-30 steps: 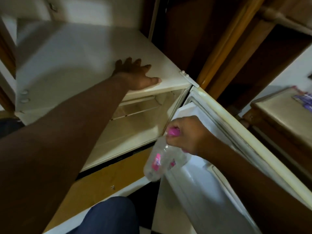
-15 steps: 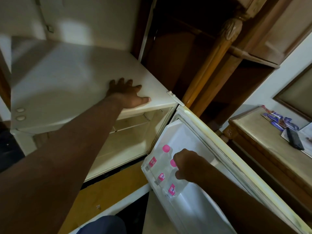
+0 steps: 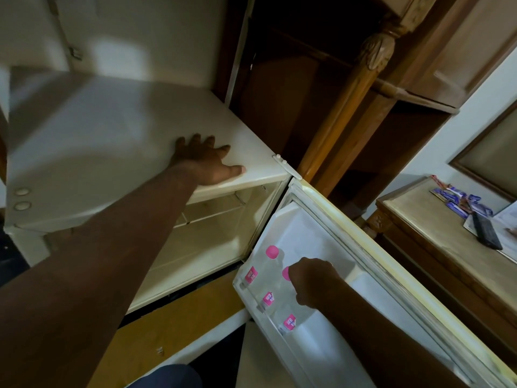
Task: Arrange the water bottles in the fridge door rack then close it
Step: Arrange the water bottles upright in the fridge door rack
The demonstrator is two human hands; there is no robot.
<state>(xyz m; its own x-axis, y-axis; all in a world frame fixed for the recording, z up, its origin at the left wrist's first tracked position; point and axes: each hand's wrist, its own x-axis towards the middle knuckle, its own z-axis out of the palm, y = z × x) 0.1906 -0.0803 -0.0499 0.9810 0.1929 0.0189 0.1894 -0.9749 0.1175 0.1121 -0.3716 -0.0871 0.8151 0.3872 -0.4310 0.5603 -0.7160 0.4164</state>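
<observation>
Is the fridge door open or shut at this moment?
Open. The fridge door is swung wide, showing its inner liner, the door rack with pink-capped water bottles, and the fridge cavity.

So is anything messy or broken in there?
Nothing stands out. Three water bottles stand side by side in the fridge door rack, none tipped or leaking. The right hand is at the bottles; the left hand rests flat on the fridge top.
</observation>
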